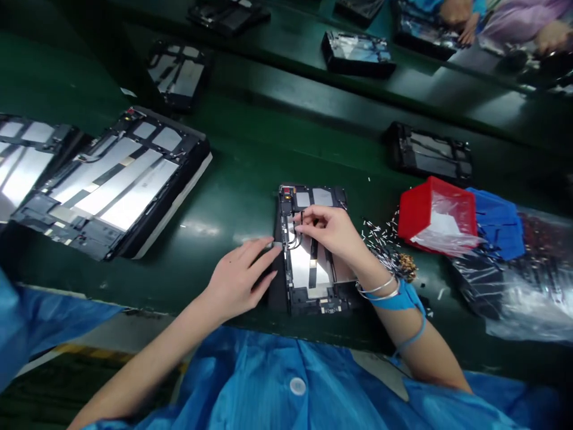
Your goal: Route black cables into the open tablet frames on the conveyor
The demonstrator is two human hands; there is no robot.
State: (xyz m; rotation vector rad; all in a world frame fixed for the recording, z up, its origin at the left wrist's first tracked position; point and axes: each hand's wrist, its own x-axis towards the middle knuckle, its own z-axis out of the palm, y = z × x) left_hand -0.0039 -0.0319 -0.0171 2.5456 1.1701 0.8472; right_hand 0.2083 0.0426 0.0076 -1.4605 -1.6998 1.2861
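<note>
An opened tablet-like device [307, 263] lies in front of me, its inside with silver plates and black ribbon strips facing up. Above its upper left part, my right hand [329, 233] pinches a thin black cable [299, 240] that curves down toward the left edge. My left hand [246, 272] is beside that edge, thumb and fingers drawn together. A small grey piece [275, 245] shows at its fingertips against the frame; its kind is too small to tell. A blue wrist strap [409, 297] and bangles circle my right wrist.
Right of the device lie loose small cable pieces [380, 239], a red bin [414, 209], a blue bin [501, 224] and clear plastic bags [537, 286]. Stacked devices [120, 179] stand at left. More devices [358, 54] sit along the far line, where other people's hands [456, 15] work.
</note>
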